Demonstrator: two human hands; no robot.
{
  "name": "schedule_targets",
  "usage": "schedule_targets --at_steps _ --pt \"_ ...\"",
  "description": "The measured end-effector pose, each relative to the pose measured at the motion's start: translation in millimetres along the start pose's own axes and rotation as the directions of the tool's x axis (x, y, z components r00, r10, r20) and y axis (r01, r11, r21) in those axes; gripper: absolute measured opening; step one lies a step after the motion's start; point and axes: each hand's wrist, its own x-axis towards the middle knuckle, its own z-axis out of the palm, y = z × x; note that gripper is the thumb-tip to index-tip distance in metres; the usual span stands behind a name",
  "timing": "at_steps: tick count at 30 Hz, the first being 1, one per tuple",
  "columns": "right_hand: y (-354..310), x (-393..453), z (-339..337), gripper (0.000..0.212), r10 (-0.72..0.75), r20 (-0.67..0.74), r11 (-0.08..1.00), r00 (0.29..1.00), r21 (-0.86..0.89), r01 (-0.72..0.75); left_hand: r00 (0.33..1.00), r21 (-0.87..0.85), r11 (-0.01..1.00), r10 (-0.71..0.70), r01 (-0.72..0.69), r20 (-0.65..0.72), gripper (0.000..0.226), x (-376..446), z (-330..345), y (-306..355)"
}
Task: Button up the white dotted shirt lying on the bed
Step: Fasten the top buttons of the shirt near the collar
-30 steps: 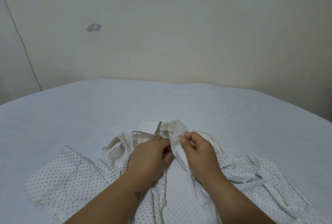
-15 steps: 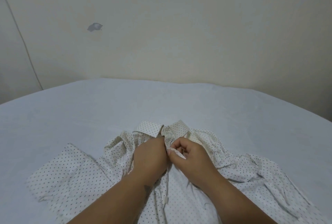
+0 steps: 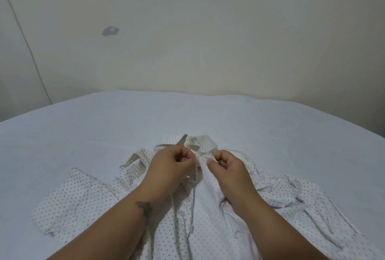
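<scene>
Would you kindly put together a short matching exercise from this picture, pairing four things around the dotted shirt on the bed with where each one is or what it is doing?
Things:
1. left hand
2. right hand
3. white shirt with small dark dots
4. grey chipped patch on the cream wall

States or places:
A. spread out and crumpled on the pale blue bed sheet
B. high up, left of centre, above the bed
C. pinches the placket edge just below the collar, from the left
D. pinches the opposite front edge, from the right

Pairs: 1-C, 2-D, 3-A, 4-B
</scene>
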Motion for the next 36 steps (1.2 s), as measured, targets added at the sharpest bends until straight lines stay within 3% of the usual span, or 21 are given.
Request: schedule_targets --at_steps 5,9,13,26,33,36 --pt "-7.5 -2.3 -1.8 0.026 0.042 0.119 0.989 0.992 0.134 -0.058 0.996 -0.138 0.988 -0.057 0.066 0.066 0.006 -12.0 -1.1 5.4" --pt "-11.4 -5.4 -1.1 0.034 0.044 0.149 0.986 0.988 0.152 -0.066 0.998 -0.231 0.971 -0.055 0.061 0.035 0.004 -18.8 4.9 2.0" --pt "-8.3 -5.0 -2.3 0.012 0.017 0.154 0.989 0.988 0.143 -0.039 1.000 -0.260 0.965 -0.031 0.031 0.007 0.006 -19.1 6.7 -1.7" --pt "-7.7 -5.7 -3.1 0.012 0.006 0.188 0.990 0.982 0.138 -0.032 1.000 -0.254 0.967 -0.019 0.018 -0.004 0.004 -17.8 8.6 -4.6" --pt "-8.1 -2.7 -5.1 0.017 0.028 0.127 0.992 0.992 0.122 -0.044 0.996 -0.134 0.990 0.031 -0.041 -0.080 0.009 -16.9 9.7 -6.7" --pt "-6.2 -2.5 -5.0 0.013 0.008 0.176 0.991 0.984 0.131 -0.032 0.995 -0.121 0.990 0.056 -0.066 -0.085 0.013 -17.3 10.0 -7.7"
